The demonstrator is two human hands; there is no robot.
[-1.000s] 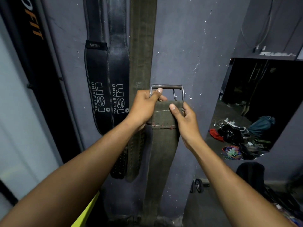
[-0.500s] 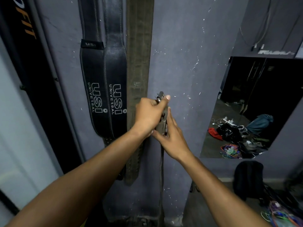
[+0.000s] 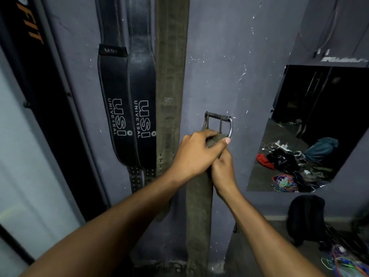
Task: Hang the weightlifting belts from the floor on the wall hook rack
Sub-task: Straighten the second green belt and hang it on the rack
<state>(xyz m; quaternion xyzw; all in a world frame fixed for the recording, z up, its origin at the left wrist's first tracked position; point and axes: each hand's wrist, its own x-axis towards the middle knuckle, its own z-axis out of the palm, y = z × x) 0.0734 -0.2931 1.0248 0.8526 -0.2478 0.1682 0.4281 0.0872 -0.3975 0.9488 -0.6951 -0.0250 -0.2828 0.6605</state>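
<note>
I hold an olive-green canvas belt [image 3: 198, 212] upright in front of the grey wall, its metal buckle [image 3: 219, 122] at the top. My left hand [image 3: 196, 154] grips it just under the buckle, thumb across the front. My right hand [image 3: 223, 170] grips the same belt right below and behind the left. The strap hangs straight down to the floor. Two black USI leather belts [image 3: 127, 108] and another olive belt [image 3: 169, 86] hang on the wall to the left. The hook rack is out of view above.
A wall mirror [image 3: 311, 126] on the right reflects clothes and cables on the floor. A black backpack [image 3: 305, 218] stands at the lower right by coloured cords [image 3: 343, 260]. A black frame with orange lettering [image 3: 30, 76] runs along the left.
The belt, edge-on half a second ago, has turned so the buckle faces me again. Both hands moved right and closed together under the buckle. The head camera tilted slightly.
</note>
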